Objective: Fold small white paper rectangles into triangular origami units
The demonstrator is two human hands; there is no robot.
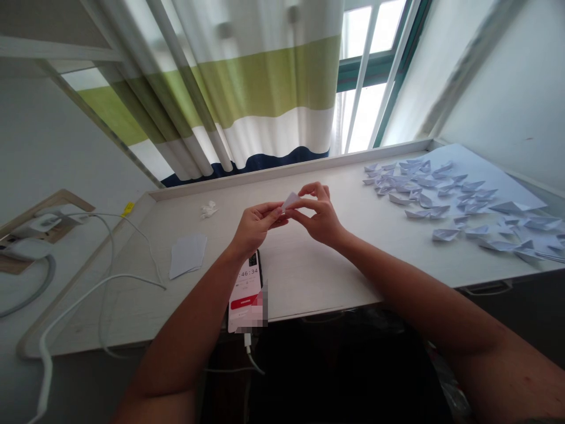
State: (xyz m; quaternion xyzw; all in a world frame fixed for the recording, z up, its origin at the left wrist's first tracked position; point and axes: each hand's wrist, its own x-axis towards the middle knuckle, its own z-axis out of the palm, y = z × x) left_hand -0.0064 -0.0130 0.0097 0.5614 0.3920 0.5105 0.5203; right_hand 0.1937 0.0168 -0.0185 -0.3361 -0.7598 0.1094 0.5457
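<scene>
A small piece of folded white paper (291, 201) is held up between both hands, above the middle of the white desk (304, 277). My left hand (258, 227) pinches its lower left end between thumb and fingers. On the other side, my right hand (320, 215) grips it with thumb and forefinger, the other fingers curled above. Part of the paper is hidden behind the fingertips. Many folded paper boats (424, 182) lie in a loose group on the right of the desk. A stack of white paper sheets (188, 256) rests on the left.
A phone (244, 300) with a timer showing lies at the desk's front edge, a white cable (248, 341) plugged into it. Crumpled white paper (209, 209) sits at the back left. Charger cables (101, 282) cross the left side. A curtain (265, 82) hangs behind.
</scene>
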